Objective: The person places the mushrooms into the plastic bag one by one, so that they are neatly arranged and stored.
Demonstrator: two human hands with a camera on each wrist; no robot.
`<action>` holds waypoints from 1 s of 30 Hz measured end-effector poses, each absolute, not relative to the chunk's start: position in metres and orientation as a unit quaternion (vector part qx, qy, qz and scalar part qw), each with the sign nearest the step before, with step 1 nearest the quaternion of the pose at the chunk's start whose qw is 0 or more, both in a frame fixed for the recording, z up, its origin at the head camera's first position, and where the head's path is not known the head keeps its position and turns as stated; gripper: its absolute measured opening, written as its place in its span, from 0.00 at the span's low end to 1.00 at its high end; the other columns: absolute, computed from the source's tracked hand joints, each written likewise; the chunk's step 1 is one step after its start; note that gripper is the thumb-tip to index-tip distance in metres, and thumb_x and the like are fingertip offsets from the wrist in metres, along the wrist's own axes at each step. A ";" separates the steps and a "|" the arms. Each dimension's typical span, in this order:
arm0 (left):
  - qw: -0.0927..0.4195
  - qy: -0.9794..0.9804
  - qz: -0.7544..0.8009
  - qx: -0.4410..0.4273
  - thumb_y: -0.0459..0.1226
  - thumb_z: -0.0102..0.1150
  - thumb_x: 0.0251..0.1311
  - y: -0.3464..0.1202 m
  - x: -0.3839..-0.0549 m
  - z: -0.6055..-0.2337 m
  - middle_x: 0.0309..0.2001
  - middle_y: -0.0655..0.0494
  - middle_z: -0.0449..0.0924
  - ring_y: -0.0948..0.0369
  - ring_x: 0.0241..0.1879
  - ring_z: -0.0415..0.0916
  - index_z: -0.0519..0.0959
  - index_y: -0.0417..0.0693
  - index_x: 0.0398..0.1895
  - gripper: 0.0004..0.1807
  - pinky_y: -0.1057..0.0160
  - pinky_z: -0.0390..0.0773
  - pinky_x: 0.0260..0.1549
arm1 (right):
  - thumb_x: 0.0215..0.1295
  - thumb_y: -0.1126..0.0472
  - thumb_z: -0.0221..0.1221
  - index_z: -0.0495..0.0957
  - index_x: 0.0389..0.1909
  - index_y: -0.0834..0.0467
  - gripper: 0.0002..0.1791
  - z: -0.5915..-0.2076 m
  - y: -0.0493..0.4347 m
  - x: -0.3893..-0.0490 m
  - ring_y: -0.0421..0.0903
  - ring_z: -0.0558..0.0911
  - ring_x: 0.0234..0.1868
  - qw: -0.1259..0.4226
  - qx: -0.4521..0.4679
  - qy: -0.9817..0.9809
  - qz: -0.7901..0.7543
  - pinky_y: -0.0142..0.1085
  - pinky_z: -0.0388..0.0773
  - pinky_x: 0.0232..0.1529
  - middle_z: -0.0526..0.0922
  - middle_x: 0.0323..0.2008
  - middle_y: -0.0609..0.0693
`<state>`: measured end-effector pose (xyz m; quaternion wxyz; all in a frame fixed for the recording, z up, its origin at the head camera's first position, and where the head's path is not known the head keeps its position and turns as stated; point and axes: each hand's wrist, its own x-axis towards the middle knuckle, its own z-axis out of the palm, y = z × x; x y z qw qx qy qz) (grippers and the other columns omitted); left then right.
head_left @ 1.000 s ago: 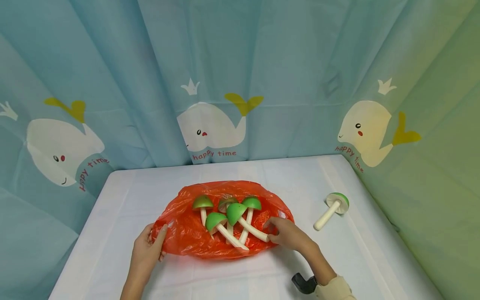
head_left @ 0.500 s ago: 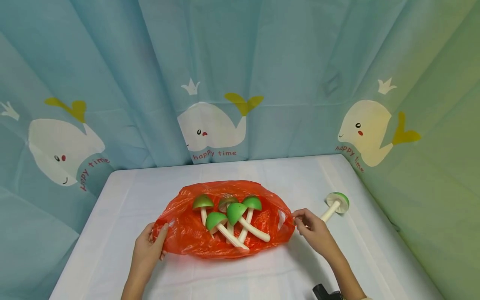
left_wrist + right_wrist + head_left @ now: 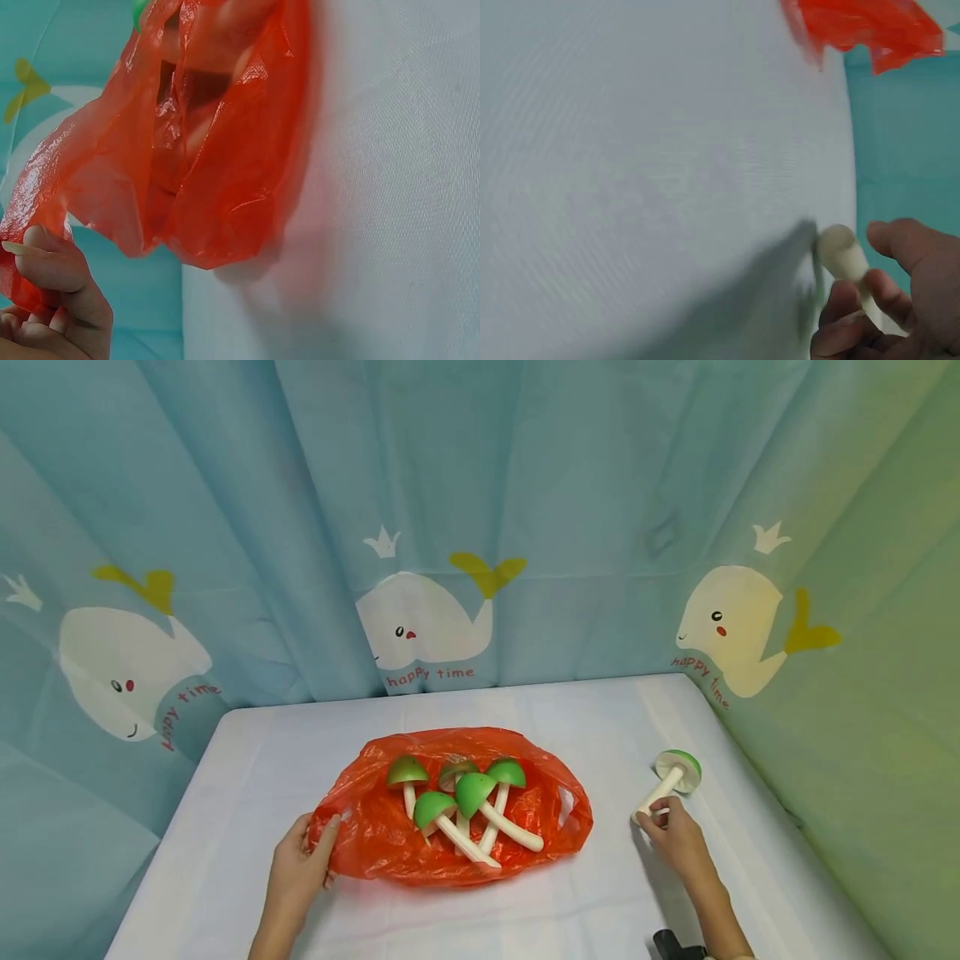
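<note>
On the table lies a red plastic bag [image 3: 367,847], its mouth spread wide, holding several toy mushrooms [image 3: 474,793] with green caps and white stems. My left hand [image 3: 298,864] grips the bag's left handle. In the left wrist view, the thumb [image 3: 45,262] presses the red plastic [image 3: 217,217] against the curled fingers. Another green-capped mushroom [image 3: 666,783] lies alone at the right. My right hand [image 3: 678,839] is at the lower end of its stem. Seen from the right wrist, fingertips lie beside the stem [image 3: 844,253], and the thumb stands slightly apart from it.
A white cloth covers the table [image 3: 585,893]. Behind it hangs a blue curtain [image 3: 585,527] with whale prints, turning greenish along the right side. A black device [image 3: 675,947] sits by the right wrist.
My right hand let go of a mushroom in the bag, touched the bag's right handle, then moved right to the lone mushroom's stem. The left hand keeps its grip on the bag.
</note>
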<state>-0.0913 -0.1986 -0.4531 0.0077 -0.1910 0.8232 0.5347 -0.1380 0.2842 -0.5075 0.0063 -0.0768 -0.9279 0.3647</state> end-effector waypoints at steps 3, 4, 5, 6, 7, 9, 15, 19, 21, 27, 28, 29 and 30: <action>0.010 0.822 0.536 -0.194 0.52 0.51 0.65 -0.198 -0.090 -0.453 0.23 0.51 0.72 0.59 0.14 0.69 0.63 0.37 0.60 0.31 0.66 0.75 0.15 | 0.64 0.58 0.59 0.64 0.39 0.69 0.19 -0.511 0.285 -0.139 0.45 0.74 0.24 0.011 -0.111 -0.922 0.370 0.34 0.69 0.21 0.76 0.29 0.57; 0.009 0.821 0.537 -0.196 0.52 0.51 0.65 -0.197 -0.090 -0.453 0.23 0.51 0.72 0.59 0.14 0.69 0.64 0.37 0.60 0.31 0.66 0.75 0.15 | 0.64 0.57 0.59 0.63 0.38 0.69 0.19 -0.512 0.285 -0.140 0.45 0.72 0.23 0.014 -0.123 -0.920 0.372 0.34 0.68 0.20 0.75 0.27 0.57; 0.008 0.819 0.539 -0.197 0.52 0.51 0.65 -0.197 -0.090 -0.453 0.22 0.51 0.72 0.59 0.14 0.69 0.64 0.38 0.59 0.31 0.66 0.75 0.15 | 0.63 0.57 0.59 0.63 0.37 0.69 0.20 -0.513 0.285 -0.140 0.44 0.72 0.22 0.017 -0.134 -0.917 0.375 0.34 0.68 0.19 0.75 0.26 0.56; 0.007 0.818 0.541 -0.197 0.52 0.51 0.65 -0.197 -0.090 -0.453 0.22 0.51 0.72 0.59 0.14 0.69 0.64 0.38 0.59 0.30 0.66 0.75 0.15 | 0.63 0.57 0.59 0.62 0.37 0.69 0.20 -0.514 0.285 -0.140 0.44 0.71 0.21 0.019 -0.144 -0.914 0.378 0.34 0.67 0.18 0.74 0.24 0.56; 0.005 0.816 0.544 -0.196 0.52 0.52 0.65 -0.197 -0.090 -0.453 0.22 0.50 0.72 0.59 0.14 0.69 0.65 0.39 0.59 0.30 0.66 0.75 0.15 | 0.62 0.57 0.60 0.63 0.36 0.70 0.21 -0.514 0.284 -0.141 0.44 0.71 0.20 0.020 -0.154 -0.911 0.382 0.35 0.67 0.18 0.74 0.23 0.56; 0.002 0.816 0.545 -0.193 0.51 0.52 0.66 -0.197 -0.090 -0.452 0.21 0.50 0.72 0.59 0.14 0.69 0.65 0.39 0.59 0.29 0.66 0.75 0.15 | 0.61 0.57 0.60 0.63 0.37 0.72 0.22 -0.515 0.285 -0.142 0.44 0.71 0.20 0.017 -0.170 -0.906 0.388 0.35 0.67 0.18 0.74 0.21 0.55; -0.006 0.816 0.544 -0.195 0.51 0.52 0.66 -0.198 -0.089 -0.450 0.21 0.50 0.72 0.59 0.14 0.70 0.66 0.39 0.59 0.28 0.67 0.75 0.15 | 0.59 0.53 0.61 0.65 0.41 0.78 0.29 -0.515 0.285 -0.144 0.47 0.75 0.21 -0.002 -0.192 -0.907 0.375 0.35 0.69 0.19 0.77 0.21 0.58; -0.006 0.815 0.544 -0.199 0.52 0.51 0.65 -0.198 -0.088 -0.449 0.23 0.50 0.72 0.59 0.14 0.70 0.66 0.40 0.60 0.29 0.67 0.75 0.15 | 0.60 0.53 0.60 0.72 0.36 0.75 0.25 -0.513 0.286 -0.145 0.47 0.74 0.22 -0.025 -0.183 -0.911 0.369 0.36 0.69 0.20 0.76 0.21 0.54; -0.007 0.815 0.544 -0.199 0.52 0.52 0.65 -0.198 -0.088 -0.448 0.23 0.50 0.72 0.59 0.14 0.70 0.65 0.40 0.60 0.29 0.67 0.75 0.15 | 0.61 0.53 0.59 0.73 0.35 0.74 0.23 -0.512 0.286 -0.144 0.46 0.73 0.23 -0.037 -0.187 -0.906 0.379 0.36 0.69 0.20 0.76 0.21 0.53; -0.019 0.813 0.547 -0.199 0.49 0.53 0.66 -0.198 -0.087 -0.446 0.24 0.49 0.73 0.59 0.14 0.70 0.67 0.41 0.59 0.26 0.67 0.75 0.15 | 0.61 0.58 0.55 0.67 0.46 0.77 0.24 -0.510 0.289 -0.140 0.41 0.75 0.24 -0.051 -0.232 -0.851 0.468 0.32 0.75 0.23 0.78 0.25 0.53; -0.020 0.812 0.547 -0.200 0.48 0.53 0.66 -0.198 -0.086 -0.445 0.24 0.49 0.73 0.59 0.14 0.70 0.67 0.41 0.59 0.26 0.67 0.75 0.15 | 0.61 0.59 0.54 0.65 0.48 0.78 0.25 -0.510 0.289 -0.139 0.40 0.75 0.24 -0.049 -0.238 -0.839 0.487 0.31 0.75 0.24 0.78 0.25 0.52; -0.022 0.812 0.548 -0.200 0.48 0.53 0.66 -0.197 -0.086 -0.444 0.24 0.49 0.73 0.59 0.14 0.70 0.67 0.41 0.59 0.26 0.67 0.75 0.15 | 0.61 0.60 0.54 0.64 0.49 0.78 0.25 -0.510 0.290 -0.138 0.39 0.76 0.24 -0.046 -0.244 -0.827 0.505 0.31 0.76 0.24 0.78 0.25 0.51; -0.023 0.811 0.548 -0.201 0.48 0.53 0.66 -0.197 -0.086 -0.444 0.24 0.49 0.73 0.60 0.14 0.70 0.67 0.41 0.59 0.26 0.67 0.75 0.16 | 0.62 0.60 0.53 0.63 0.50 0.78 0.25 -0.510 0.290 -0.137 0.37 0.75 0.24 -0.043 -0.249 -0.815 0.522 0.30 0.76 0.23 0.78 0.25 0.49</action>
